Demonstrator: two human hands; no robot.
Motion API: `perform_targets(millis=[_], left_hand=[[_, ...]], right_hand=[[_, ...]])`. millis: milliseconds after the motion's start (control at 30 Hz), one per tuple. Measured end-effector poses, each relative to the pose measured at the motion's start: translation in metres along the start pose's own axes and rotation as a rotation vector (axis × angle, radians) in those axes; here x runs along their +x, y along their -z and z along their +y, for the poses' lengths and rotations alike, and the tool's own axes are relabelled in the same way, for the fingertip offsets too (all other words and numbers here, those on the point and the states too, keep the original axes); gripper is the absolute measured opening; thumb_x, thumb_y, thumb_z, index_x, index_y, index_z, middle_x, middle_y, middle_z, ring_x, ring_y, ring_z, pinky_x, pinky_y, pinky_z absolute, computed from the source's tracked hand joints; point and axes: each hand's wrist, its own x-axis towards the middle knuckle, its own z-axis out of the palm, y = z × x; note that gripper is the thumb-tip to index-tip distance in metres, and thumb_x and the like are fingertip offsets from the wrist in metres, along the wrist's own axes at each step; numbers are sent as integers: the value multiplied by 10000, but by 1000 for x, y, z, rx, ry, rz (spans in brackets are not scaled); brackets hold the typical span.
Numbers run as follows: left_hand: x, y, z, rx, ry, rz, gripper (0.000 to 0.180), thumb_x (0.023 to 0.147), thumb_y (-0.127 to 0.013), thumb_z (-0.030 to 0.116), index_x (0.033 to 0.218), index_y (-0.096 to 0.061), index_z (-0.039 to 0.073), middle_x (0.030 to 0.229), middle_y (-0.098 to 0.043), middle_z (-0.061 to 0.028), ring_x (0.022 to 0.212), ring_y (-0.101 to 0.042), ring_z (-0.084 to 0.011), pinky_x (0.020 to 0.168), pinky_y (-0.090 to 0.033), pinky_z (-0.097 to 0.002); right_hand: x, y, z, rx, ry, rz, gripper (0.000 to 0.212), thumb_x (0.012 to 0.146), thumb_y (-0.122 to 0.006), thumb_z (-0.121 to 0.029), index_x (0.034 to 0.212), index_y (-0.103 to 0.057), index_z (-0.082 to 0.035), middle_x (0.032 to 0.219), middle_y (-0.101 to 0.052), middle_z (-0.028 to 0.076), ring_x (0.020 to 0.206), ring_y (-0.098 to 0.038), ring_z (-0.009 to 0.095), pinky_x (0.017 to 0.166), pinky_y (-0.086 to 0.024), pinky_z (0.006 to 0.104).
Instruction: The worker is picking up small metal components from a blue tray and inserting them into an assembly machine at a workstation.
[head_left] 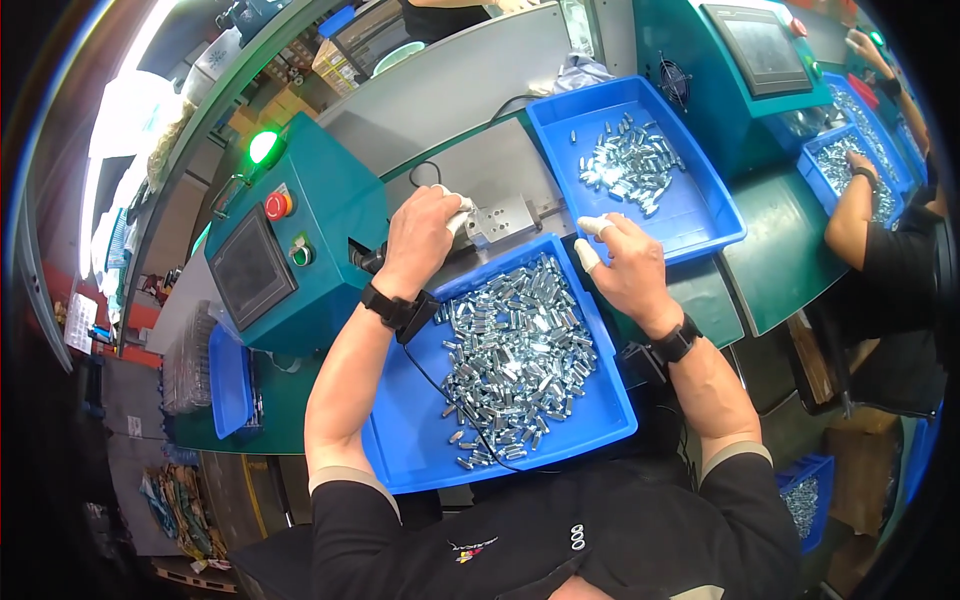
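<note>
Holding the left hand (425, 230) steady at the metal block (499, 219) should help; I can't tell if it pinches anything. The right hand (635, 270), thumb and finger spread, hangs between the near blue tray (405, 435) and the far blue tray (700, 222). Many shiny metal parts (520, 345) lie in the near one, fewer in the far one. Best take one each time.

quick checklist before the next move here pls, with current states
1. Signal light lit: ok, green.
2. White finger covers on both hands: ok.
3. Near blue bin stocked: ok, many metal parts.
4. Wrist cable clear of parts: not ok, it crosses the near blue bin.
5. Left hand clear of metal fixture: not ok, fingers at its edge.
6. Emergency stop button released: cannot tell.
</note>
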Motion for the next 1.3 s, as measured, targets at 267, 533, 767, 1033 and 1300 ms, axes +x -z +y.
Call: perform_targets(millis=[267, 533, 767, 1033, 1300], left_hand=[[-15, 0, 7, 142, -138, 77, 188, 859, -716, 28, 1033, -775, 71, 917, -663, -106, 951, -652, -316, 820, -547, -444], [-91, 35, 38, -154, -3, 101, 204, 904, -757, 31, 1105, -788, 55, 1053, -745, -130, 1000, -702, -349, 850, -574, -441], [-166, 31, 23, -273, 283, -109, 207, 924, -790, 89, 1127, -792, 49, 1026, -770, -145, 971, -723, -348, 845, -575, -438], [-179, 22, 4, -396, 375, -110, 218, 948, -783, 146, 1142, -793, 46, 1036, -768, -148, 976, -710, -363, 838, -564, -453], [-178, 31, 3, -438, 451, -168, 239, 963, -773, 175, 1166, -789, 49, 1030, -769, -148, 964, -707, -360, 831, -559, -450]], right_hand=[[0, 0, -4, -13, 4, 6, 240, 900, -807, -114, 1133, -765, -77, 918, -701, 93, 790, -689, 268, 672, -544, 382], [13, 1, -8, 270, -304, -208, 382, 972, -745, -157, 1340, -720, -54, 1233, -765, 146, 1113, -726, 304, 899, -588, 402], [42, -46, -43, 834, -458, -539, 712, 1015, -712, -122, 1649, -399, -39, 1569, -587, 214, 1453, -560, 293, 1189, -458, 408], [53, -60, -60, 899, -543, -657, 768, 1023, -687, -118, 1693, -319, -40, 1618, -540, 224, 1507, -509, 312, 1242, -411, 428], [62, -76, -73, 896, -503, -726, 731, 1016, -681, -105, 1670, -365, -26, 1576, -588, 206, 1460, -562, 297, 1217, -442, 417]])
